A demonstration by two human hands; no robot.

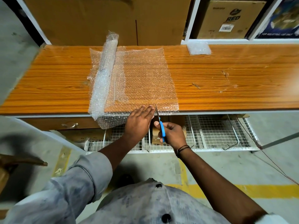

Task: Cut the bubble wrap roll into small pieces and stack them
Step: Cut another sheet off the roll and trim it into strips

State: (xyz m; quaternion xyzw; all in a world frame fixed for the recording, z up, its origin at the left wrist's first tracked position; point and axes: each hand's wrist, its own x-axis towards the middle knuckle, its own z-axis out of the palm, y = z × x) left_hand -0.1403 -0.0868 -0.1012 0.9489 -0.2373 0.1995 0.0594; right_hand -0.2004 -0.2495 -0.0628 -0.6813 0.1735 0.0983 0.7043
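On woodgrain table, flat left hand pins dimpled bubble wrap; right hand's grip holds blue scissors.

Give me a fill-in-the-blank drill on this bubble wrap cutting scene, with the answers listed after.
The right hand holds scissors with ____ handles.
The left hand presses flat on the sheet of ____ wrap.
The roll lies on the sheet's ____ side.
The cut pieces lie on the table, to the sheet's ____.
Answers: blue; bubble; left; right.
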